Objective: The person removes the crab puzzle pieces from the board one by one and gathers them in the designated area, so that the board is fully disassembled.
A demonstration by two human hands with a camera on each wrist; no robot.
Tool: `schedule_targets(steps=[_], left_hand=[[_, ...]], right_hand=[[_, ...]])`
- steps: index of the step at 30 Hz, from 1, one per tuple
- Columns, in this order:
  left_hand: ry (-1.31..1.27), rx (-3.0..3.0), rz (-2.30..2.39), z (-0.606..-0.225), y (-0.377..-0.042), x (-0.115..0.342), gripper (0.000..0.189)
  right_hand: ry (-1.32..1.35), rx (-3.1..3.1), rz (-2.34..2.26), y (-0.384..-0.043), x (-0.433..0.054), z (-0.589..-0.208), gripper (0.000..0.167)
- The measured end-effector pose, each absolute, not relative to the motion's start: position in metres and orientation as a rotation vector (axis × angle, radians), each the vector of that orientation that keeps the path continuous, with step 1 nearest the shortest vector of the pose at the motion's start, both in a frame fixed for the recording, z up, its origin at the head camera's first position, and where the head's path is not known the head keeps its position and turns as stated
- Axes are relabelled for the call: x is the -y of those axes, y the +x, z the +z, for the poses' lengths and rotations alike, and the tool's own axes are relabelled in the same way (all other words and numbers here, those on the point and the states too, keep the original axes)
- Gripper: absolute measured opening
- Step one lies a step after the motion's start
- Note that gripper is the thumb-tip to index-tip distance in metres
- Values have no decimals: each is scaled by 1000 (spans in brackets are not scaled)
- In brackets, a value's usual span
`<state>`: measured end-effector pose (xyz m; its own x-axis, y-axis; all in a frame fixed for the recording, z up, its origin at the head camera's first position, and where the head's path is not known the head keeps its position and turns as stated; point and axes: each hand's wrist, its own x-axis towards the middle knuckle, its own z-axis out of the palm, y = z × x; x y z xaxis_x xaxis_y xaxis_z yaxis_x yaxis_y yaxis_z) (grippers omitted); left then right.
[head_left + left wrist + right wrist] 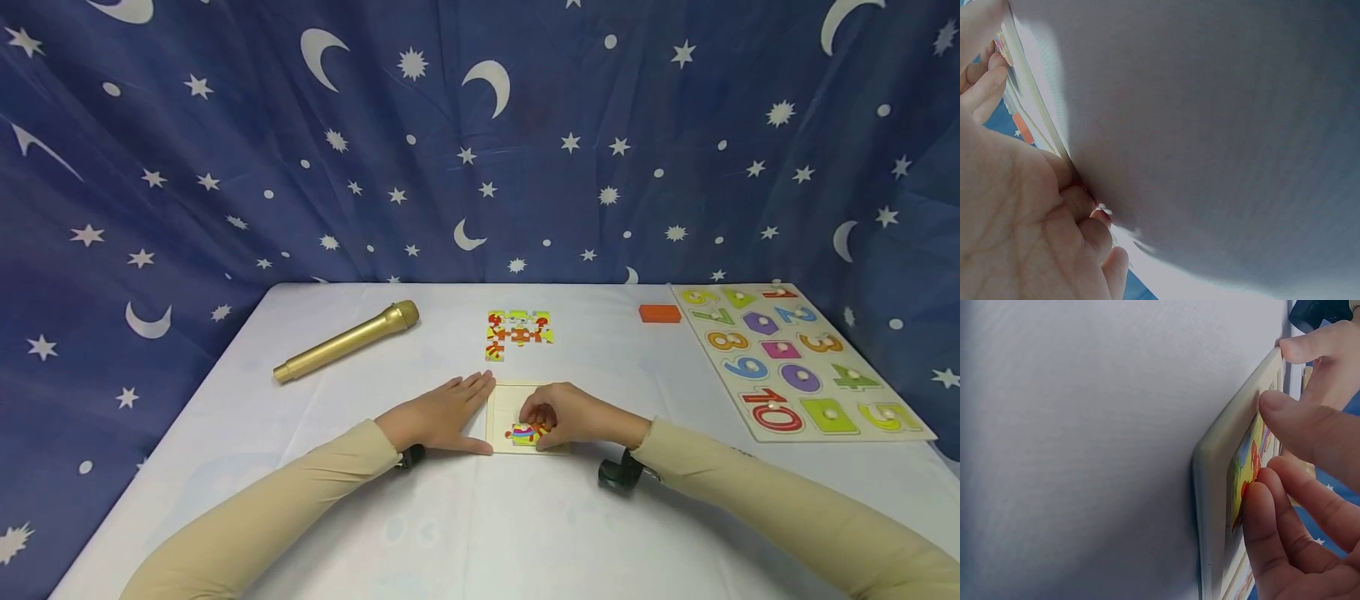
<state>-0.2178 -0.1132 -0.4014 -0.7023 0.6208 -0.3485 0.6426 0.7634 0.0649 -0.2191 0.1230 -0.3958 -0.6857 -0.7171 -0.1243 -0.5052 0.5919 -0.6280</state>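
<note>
A shallow pale puzzle tray (pixel 504 408) lies between the two hands in the head view. Joined jigsaw pieces (pixel 522 433), yellow and red with a rainbow stripe, lie in its lower part. My right hand (pixel 577 414) bends over them from the right, and the right wrist view has its thumb and curled fingers on either side of the colourful pieces (pixel 1250 462). Flat on the table, my left hand (pixel 442 414) rests along the tray's left edge with its fingers extended and thumb at the lower corner. The right hand partly covers the tray and pieces.
Beyond the tray lies a group of jigsaw pieces (pixel 519 335). A gold microphone (pixel 345 342) is at the back left. An orange block (pixel 660 314) sits at the back right, beside a number-and-shape peg board (pixel 806 362). A blue starry curtain (pixel 540 217) hangs behind the table.
</note>
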Motion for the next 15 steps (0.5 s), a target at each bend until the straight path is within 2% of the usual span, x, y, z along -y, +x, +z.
schedule_targets(steps=[15], left_hand=[[965, -2608, -84, -401, -218, 112, 102]], right_hand=[[-963, -2450, -813, -219, -123, -396, 27]])
